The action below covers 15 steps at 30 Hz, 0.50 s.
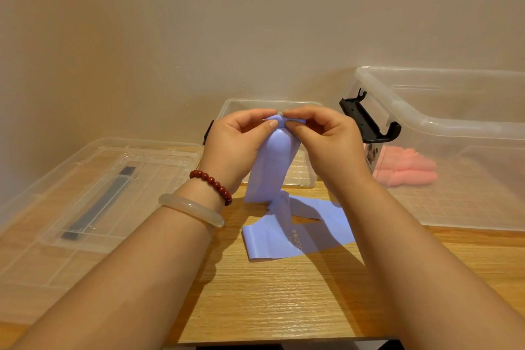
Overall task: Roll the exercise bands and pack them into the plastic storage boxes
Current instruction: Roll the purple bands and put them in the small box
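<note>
Above the table (284, 293), the left hand (235, 145) and right hand (326, 145) both pinch the purple band's (272, 167) top end, fingers curled.

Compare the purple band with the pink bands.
The purple band is lilac, the pink bands pale pink. The purple band hangs pinched by the left hand and right hand, tail on the table; the pink bands lie inside the large box. The purple band is mostly unrolled; the pink bands look bundled.

Left hand (238, 148) and right hand (326, 145) pinching.
</note>
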Motion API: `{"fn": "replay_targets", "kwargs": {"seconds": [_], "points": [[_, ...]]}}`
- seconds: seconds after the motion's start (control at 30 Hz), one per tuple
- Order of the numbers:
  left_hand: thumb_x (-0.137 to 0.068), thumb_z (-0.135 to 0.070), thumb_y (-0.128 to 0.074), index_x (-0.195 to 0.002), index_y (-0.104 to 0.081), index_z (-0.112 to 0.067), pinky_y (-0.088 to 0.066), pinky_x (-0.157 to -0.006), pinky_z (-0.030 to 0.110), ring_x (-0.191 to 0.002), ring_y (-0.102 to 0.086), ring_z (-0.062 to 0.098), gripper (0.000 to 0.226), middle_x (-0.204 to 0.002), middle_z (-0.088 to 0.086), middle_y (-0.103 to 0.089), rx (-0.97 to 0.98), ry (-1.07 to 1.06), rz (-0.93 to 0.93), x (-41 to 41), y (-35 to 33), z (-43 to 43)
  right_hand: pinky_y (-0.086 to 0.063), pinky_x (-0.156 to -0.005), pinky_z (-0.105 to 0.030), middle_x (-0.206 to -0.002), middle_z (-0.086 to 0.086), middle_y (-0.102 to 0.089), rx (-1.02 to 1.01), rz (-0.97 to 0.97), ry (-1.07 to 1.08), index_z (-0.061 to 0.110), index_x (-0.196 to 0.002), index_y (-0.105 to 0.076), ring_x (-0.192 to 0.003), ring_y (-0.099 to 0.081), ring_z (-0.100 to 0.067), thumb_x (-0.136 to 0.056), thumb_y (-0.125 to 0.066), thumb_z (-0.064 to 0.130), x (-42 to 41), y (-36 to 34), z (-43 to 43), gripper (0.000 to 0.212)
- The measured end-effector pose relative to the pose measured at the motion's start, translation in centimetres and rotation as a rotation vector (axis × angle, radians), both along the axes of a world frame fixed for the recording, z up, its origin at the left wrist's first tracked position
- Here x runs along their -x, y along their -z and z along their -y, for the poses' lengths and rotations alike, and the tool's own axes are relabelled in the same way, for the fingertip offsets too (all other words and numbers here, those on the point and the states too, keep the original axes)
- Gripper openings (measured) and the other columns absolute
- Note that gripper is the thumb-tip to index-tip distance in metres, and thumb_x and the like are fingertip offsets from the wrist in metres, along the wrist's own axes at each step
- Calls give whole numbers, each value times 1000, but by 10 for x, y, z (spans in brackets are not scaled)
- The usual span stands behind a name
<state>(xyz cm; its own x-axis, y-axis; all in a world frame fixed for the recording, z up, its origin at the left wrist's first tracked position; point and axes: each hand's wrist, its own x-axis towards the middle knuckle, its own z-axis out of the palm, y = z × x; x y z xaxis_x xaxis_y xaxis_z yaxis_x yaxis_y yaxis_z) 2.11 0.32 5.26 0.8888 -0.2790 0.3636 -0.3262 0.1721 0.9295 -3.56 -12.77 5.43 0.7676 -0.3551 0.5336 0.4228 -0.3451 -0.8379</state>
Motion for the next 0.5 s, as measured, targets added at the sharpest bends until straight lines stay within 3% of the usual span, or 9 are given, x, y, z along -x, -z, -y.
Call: {"fn": "replay_targets", "kwargs": {"seconds": [0.17,0.3,0.5], "points": [[-88,-3,-64,-92,-69,-22,-53,-78,23,-84,-67,7,20,-87,-4,-72,-8,-34,28,-2,0,-1,-55,-74,-33,-81,1,-69,-5,-41,12,25,-94,-70,-76,-63,-6,-89,-68,16,-3,1,3,11],[-89,-4,-64,-98,-67,-21,-53,-75,21,-83,-66,7,19,-89,0,-71,-10,10,-2,-1,0,-1,-55,-73,-23,-79,12,-71,-9,-21,4,31,-85,-70,-78,-67,-3,-88,-69,7,-3,-3,3,24],[-87,-3,-66,-91,-69,-22,-51,-74,17,-80,-67,1,20,-83,-9,-72,1,-37,37,-1,1,-1,-54,-77,-20,-87,7,-71,-32,-34,-13,25,-91,-71,-85,-67,-5,-88,-66,3,-1,0,0,23]]}}
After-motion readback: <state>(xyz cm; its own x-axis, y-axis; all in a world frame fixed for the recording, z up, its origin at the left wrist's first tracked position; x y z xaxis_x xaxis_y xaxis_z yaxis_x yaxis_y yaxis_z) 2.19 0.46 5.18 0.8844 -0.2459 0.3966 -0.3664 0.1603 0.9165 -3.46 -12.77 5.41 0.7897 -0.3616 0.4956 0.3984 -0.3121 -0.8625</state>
